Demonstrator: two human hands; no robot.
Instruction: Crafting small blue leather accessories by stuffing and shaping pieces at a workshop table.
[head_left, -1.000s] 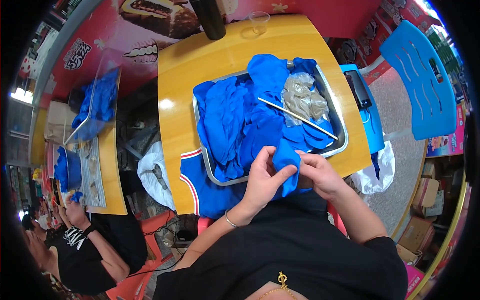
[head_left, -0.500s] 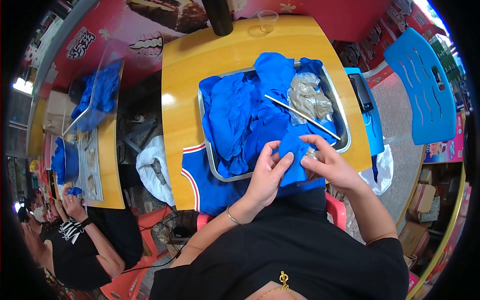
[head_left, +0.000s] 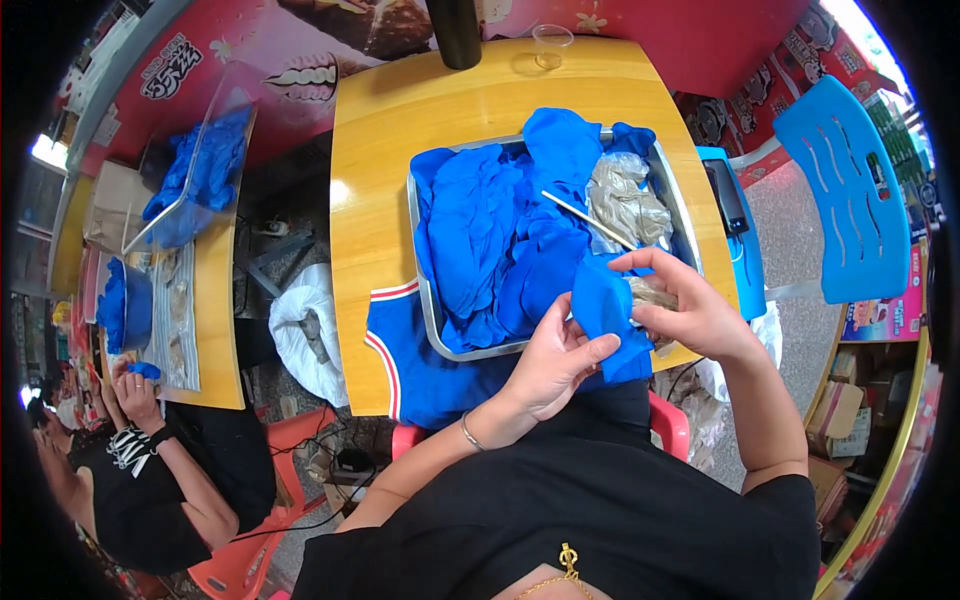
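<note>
My left hand (head_left: 560,365) grips the lower left edge of a blue cloth piece (head_left: 605,302) between thumb and fingers, just over the tray's near edge. On its other side, my right hand (head_left: 695,312) pinches the cloth's right side and keeps a crumpled beige bundle (head_left: 652,293) in its fingers; what the bundle is cannot be made out. Beyond lies a metal tray (head_left: 470,354) heaped with blue cloth pieces (head_left: 465,240). A clear plastic bag of beige material (head_left: 630,200) sits at the tray's right, with a pale stick (head_left: 588,218) lying beside it.
A blue garment with striped trim (head_left: 395,345) lies under the tray on the yellow table (head_left: 370,230). At the back stand a clear cup (head_left: 550,48) and a dark post (head_left: 455,32). Blue chairs (head_left: 845,190) are to the right. A co-worker's hand (head_left: 138,398) works at the left table.
The view has shifted slightly. My hands have drawn a little apart and toward me, and the blue cloth piece is spread wider between them.
</note>
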